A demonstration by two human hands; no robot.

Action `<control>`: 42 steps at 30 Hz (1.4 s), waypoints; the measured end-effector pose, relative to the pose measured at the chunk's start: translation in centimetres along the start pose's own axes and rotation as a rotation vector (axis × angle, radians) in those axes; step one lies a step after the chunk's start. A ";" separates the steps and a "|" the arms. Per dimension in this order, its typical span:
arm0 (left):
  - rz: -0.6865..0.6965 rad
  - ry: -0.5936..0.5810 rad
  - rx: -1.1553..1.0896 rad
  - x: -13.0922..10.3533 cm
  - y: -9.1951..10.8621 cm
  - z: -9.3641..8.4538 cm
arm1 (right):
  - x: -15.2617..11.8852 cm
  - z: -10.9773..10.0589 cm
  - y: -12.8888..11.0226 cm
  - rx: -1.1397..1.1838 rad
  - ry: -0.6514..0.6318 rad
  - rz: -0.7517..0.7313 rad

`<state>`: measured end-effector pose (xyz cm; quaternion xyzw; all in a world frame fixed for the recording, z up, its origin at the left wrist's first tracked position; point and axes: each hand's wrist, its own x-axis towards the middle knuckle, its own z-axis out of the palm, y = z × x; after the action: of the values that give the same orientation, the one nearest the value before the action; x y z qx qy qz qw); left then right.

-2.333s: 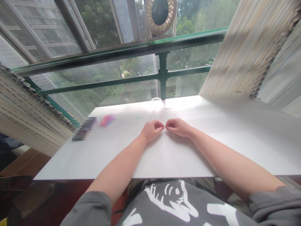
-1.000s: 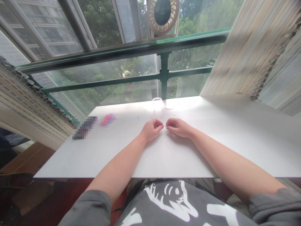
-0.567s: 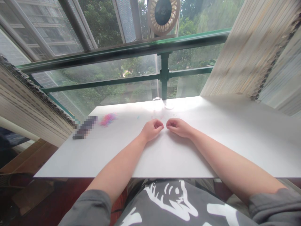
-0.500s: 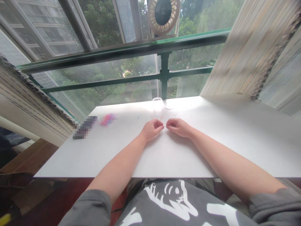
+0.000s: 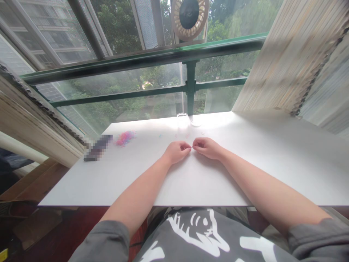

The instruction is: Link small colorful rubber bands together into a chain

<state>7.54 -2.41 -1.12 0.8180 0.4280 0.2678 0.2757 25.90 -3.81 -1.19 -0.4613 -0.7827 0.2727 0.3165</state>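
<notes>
Window and table as my head camera gives them. The window [image 5: 125, 82], crossed by a green railing [image 5: 152, 55], fills the upper half of the frame; the white table [image 5: 122, 185] spans the middle. A striped curtain [image 5: 272, 65] hangs at upper right. At bottom centre, the grey shirt [image 5: 231, 233] bears a white print whose right-hand part resembles a letter T; I can read no word in it. At top centre, the fan [image 5: 188, 14] carries a pale mark on its dark hub, too small for me to read.

At the centre, the left hand [image 5: 176, 153] and right hand [image 5: 209, 147] face each other above the table, the fingers of each drawn together in a pinch, tips almost meeting; whether anything lies between them I cannot tell. At centre left lie a pixelated dark object [image 5: 98, 148] and, beside it, a loose pile of pink, red and blue pieces [image 5: 124, 139]. A clear container [image 5: 183, 121] stands at the far edge; small loops [image 5: 202, 133] lie between it and the hands.

Compared with half a second ago, the left hand sits slightly lower, its fingertips nearer the right hand's.
</notes>
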 end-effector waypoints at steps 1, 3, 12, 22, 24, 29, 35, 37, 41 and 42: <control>-0.001 0.002 -0.003 0.0 0.0 0.0 | 0.0 0.0 0.0 -0.005 -0.002 0.001; -0.001 0.005 -0.012 0.1 -0.1 0.0 | 0.0 0.1 0.1 -0.017 -0.006 0.002; -0.001 0.011 -0.046 0.1 -0.2 -0.1 | -0.1 0.2 -0.2 -0.077 -0.011 -0.006; -0.005 -0.022 -0.050 -0.1 0.0 -0.1 | -0.1 0.1 -0.3 -0.078 -0.017 0.003; -0.008 -0.029 -0.043 -0.1 0.0 -0.1 | -0.1 0.0 -0.3 -0.050 -0.022 0.002; -0.020 -0.027 -0.036 -0.1 0.1 -0.1 | -0.1 0.0 -0.2 -0.002 -0.040 0.001; -0.018 -0.012 -0.052 -0.1 0.2 -0.2 | 0.0 0.1 0.0 -0.006 -0.004 -0.009; -0.021 -0.013 -0.053 -0.2 0.1 -0.2 | 0.1 0.1 0.0 -0.003 0.007 -0.012; -0.010 -0.002 -0.049 -0.1 -0.1 -0.3 | 0.0 0.1 0.0 0.008 0.014 -0.004; -0.009 0.002 -0.049 -0.1 -0.2 -0.3 | 0.0 0.1 0.0 0.010 0.013 -0.002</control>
<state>7.14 -2.37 -1.03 0.8088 0.4254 0.2776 0.2963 25.83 -3.81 -1.30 -0.4607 -0.7798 0.2734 0.3240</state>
